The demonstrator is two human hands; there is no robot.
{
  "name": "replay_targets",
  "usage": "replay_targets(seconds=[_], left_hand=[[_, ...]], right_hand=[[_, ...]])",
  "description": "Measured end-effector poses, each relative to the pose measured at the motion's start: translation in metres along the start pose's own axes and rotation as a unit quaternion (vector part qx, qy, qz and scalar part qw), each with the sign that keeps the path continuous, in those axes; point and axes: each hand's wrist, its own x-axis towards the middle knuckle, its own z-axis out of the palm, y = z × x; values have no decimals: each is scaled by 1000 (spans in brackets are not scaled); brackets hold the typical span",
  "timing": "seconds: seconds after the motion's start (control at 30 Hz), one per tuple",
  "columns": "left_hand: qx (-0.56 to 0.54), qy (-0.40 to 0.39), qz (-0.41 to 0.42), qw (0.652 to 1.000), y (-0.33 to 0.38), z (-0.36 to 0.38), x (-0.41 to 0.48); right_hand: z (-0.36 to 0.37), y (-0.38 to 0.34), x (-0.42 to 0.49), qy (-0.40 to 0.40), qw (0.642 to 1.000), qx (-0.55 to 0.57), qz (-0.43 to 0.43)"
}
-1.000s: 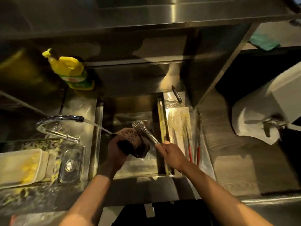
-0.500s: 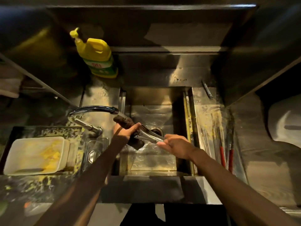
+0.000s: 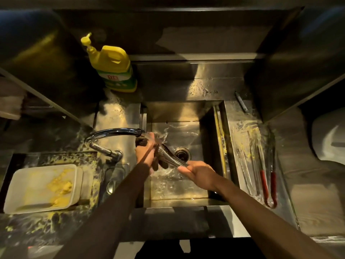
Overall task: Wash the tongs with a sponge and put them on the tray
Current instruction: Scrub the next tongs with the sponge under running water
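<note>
Steel tongs (image 3: 170,157) are held over the sink (image 3: 203,116), their tips up by the running tap. My right hand (image 3: 198,173) grips their handle end. My left hand (image 3: 146,153) squeezes a dark brown sponge (image 3: 140,141) against the tongs' head, right under the water stream. Most of the sponge is hidden by my fingers. A clear wet tray (image 3: 242,139) lies to the right of the sink, holding red-handled tongs (image 3: 268,186).
A chrome tap (image 3: 110,134) reaches in from the left. A yellow soap bottle (image 3: 112,66) stands behind it. A white container (image 3: 41,187) with yellow residue and a small clear lid (image 3: 113,178) sit on the spattered left counter. A dark tool (image 3: 241,101) lies behind the tray.
Both hands carried the tongs and sponge left, up under the tap's stream; water now splashes over them. The camera view swung left as well.
</note>
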Motion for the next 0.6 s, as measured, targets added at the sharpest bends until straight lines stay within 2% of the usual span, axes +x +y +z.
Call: replay_targets(seconds=[0.07,0.13,0.17,0.23,0.27,0.33,0.47,0.53,0.6], left_hand=[[135,-47,72,987,2,-8,6],[158,-41,98,982,1,-12,10],[97,-20,76,992,4,-12,6],[-56,17,-30,998,6,-12,10],[-133,9,-87,987,5,-15,12],[-239,-30,-165,956,2,-16,13],[-341,-107,-165,919,3,-6,1],[-383,-124,-166,900,3,-8,-1],[-385,-140,-177,895,-2,-12,4]], right_hand=[[-11,10,2,-25,998,-65,-1],[-27,18,5,-52,992,-116,18],[-31,21,2,-41,993,-110,23],[-29,26,-8,36,997,-71,13],[-25,28,-13,72,996,-42,5],[-16,28,-17,86,996,0,4],[3,9,-5,27,999,11,25],[8,0,-2,28,999,18,11],[13,-6,0,39,998,41,0]])
